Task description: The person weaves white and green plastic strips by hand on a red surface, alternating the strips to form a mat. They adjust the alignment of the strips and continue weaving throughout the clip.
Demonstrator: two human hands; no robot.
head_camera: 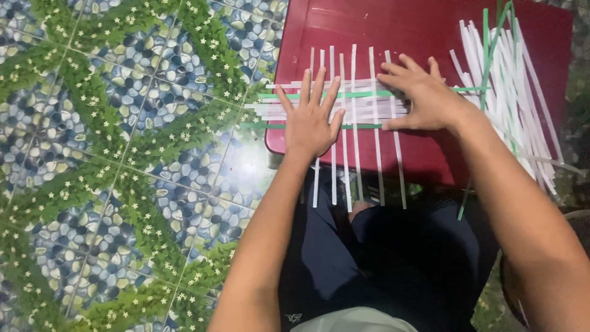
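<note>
A woven mat of white and green paper strips point(359, 104) lies on a dark red board point(424, 37). Several white strips run toward me and hang over the board's near edge; white and green strips cross them sideways. My left hand point(312, 120) lies flat on the weave's left part, fingers spread. My right hand point(421, 95) presses on the weave's right side, fingers pointing left over the crossing strips. Neither hand grips anything.
A loose pile of white and green paper strips point(513, 80) lies on the board's right side, some hanging off its edge. The floor point(123, 154) has tiles with a pebble and leaf pattern. My legs in dark trousers point(381, 258) are below the board.
</note>
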